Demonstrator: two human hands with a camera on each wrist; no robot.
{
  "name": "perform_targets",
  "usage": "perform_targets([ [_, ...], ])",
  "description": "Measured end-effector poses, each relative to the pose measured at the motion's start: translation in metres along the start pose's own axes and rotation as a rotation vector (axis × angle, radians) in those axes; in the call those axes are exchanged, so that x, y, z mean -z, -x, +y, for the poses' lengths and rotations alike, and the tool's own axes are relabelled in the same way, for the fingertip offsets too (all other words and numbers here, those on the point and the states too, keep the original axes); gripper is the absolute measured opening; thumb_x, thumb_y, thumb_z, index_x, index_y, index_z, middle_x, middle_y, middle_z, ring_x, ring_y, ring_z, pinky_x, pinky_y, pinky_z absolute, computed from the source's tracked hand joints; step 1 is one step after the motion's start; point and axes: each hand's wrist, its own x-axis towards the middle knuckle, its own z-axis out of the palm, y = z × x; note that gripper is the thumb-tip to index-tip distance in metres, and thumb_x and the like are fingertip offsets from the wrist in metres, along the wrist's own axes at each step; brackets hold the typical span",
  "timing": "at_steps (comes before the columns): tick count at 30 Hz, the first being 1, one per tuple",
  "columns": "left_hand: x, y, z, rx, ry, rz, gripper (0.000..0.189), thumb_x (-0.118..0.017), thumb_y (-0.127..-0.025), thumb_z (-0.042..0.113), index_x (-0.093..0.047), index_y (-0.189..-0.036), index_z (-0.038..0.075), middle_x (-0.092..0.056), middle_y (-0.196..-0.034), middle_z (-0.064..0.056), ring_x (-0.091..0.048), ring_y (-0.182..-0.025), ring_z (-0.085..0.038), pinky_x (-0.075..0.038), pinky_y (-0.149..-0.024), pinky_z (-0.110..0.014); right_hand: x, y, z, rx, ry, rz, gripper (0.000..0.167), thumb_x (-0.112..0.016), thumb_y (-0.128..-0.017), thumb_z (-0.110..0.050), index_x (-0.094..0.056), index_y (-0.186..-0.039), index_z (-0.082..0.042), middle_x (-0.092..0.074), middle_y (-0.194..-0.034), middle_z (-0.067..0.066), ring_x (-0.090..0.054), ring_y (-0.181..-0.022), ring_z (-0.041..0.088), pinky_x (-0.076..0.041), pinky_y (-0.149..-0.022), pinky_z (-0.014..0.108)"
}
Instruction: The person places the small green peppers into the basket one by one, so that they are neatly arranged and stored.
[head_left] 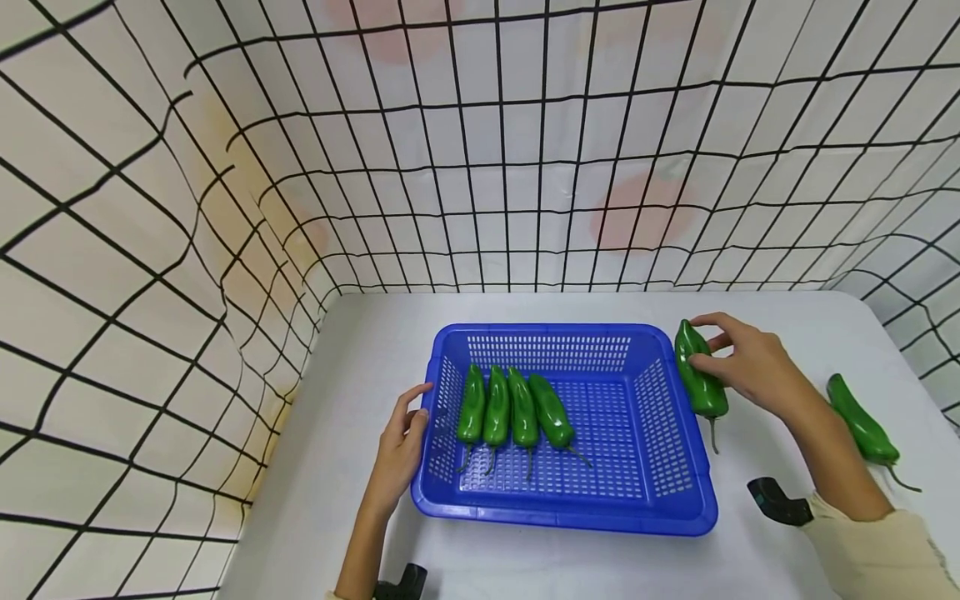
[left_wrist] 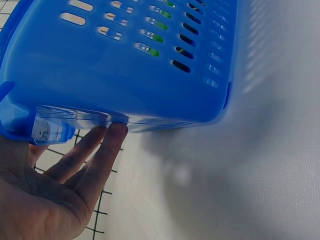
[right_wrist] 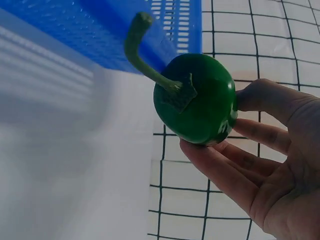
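Note:
A blue plastic basket [head_left: 562, 517] stands on a white tabletop. Several green chili peppers [head_left: 522, 407] lie side by side in its left half, stems toward the near side. My left hand [head_left: 400, 454] holds the basket's left rim; in the left wrist view, its fingertips [left_wrist: 117, 131] touch the outer wall, and the thumb is mostly hidden. Beside the basket's right rim, my right hand [head_left: 753, 367] pinches another green chili pepper [head_left: 697, 371] between thumb and fingers. That pepper's stem [right_wrist: 150, 72] hangs down, facing the right wrist camera.
One more green chili pepper [head_left: 862, 421] lies on the table at the right, just past my right forearm. Black wire mesh [head_left: 502, 167] rises behind the table and along its sides, with pale sheeting behind it. Black wrist devices [head_left: 780, 502] are at both sleeves.

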Motion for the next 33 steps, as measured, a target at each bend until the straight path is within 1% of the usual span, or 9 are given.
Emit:
perform_targets([
  [4, 0.0, 0.0, -0.001, -0.002, -0.004, 0.003, 0.04, -0.04, -0.107, 0.012, -0.045, -0.147, 0.017, -0.062, -0.121, -0.027, -0.066, -0.096, -0.04, -0.059, -0.073, -0.042, -0.001, -0.003, -0.01, 0.011, 0.004, -0.002, 0.058, -0.065, -0.095, -0.024, -0.043, -0.142, 0.001, -0.056, -0.116, 0.04, -0.069, -0.08, 0.037, -0.059, -0.062, 0.04],
  [9, 0.001, 0.0, -0.001, 0.0, -0.005, 0.008, 0.04, -0.04, -0.107, 0.012, -0.044, -0.147, 0.017, -0.062, -0.122, -0.027, -0.067, -0.096, -0.04, -0.059, -0.073, -0.043, -0.004, -0.005, -0.024, 0.031, -0.013, -0.019, 0.057, -0.065, -0.095, -0.022, -0.044, -0.142, 0.0, -0.057, -0.116, 0.038, -0.069, -0.083, 0.038, -0.06, -0.063, 0.041],
  [16, 0.0, -0.001, -0.002, -0.003, -0.011, 0.006, 0.04, -0.04, -0.107, 0.012, -0.044, -0.147, 0.016, -0.061, -0.124, -0.027, -0.067, -0.098, -0.04, -0.059, -0.075, -0.044, -0.013, -0.009, -0.04, 0.063, -0.018, -0.034, 0.054, -0.066, -0.093, -0.021, -0.047, -0.14, -0.001, -0.061, -0.113, 0.035, -0.069, -0.081, 0.035, -0.06, -0.063, 0.039],
  [19, 0.0, -0.001, -0.002, -0.001, -0.015, 0.008, 0.04, -0.04, -0.107, 0.012, -0.044, -0.147, 0.017, -0.061, -0.124, -0.027, -0.067, -0.098, -0.039, -0.059, -0.075, -0.044, -0.018, -0.011, -0.044, 0.078, -0.03, -0.05, 0.054, -0.067, -0.093, -0.02, -0.047, -0.14, -0.001, -0.061, -0.112, 0.034, -0.069, -0.08, 0.032, -0.06, -0.062, 0.039],
  [27, 0.0, -0.001, -0.001, -0.004, -0.024, 0.006, 0.04, -0.04, -0.107, 0.012, -0.044, -0.147, 0.016, -0.062, -0.122, -0.027, -0.067, -0.097, -0.039, -0.059, -0.074, -0.044, -0.031, -0.015, -0.049, 0.108, -0.066, -0.085, 0.053, -0.067, -0.093, -0.016, -0.048, -0.14, -0.001, -0.061, -0.11, 0.032, -0.068, -0.082, 0.034, -0.059, -0.059, 0.036],
  [33, 0.0, -0.001, -0.001, -0.005, -0.022, 0.004, 0.04, -0.04, -0.107, 0.013, -0.044, -0.147, 0.016, -0.062, -0.122, -0.027, -0.067, -0.097, -0.039, -0.059, -0.074, -0.043, -0.041, -0.017, -0.054, 0.1, -0.063, -0.093, 0.053, -0.067, -0.091, -0.014, -0.049, -0.139, -0.001, -0.062, -0.107, 0.029, -0.067, -0.075, 0.028, -0.057, -0.057, 0.034],
])
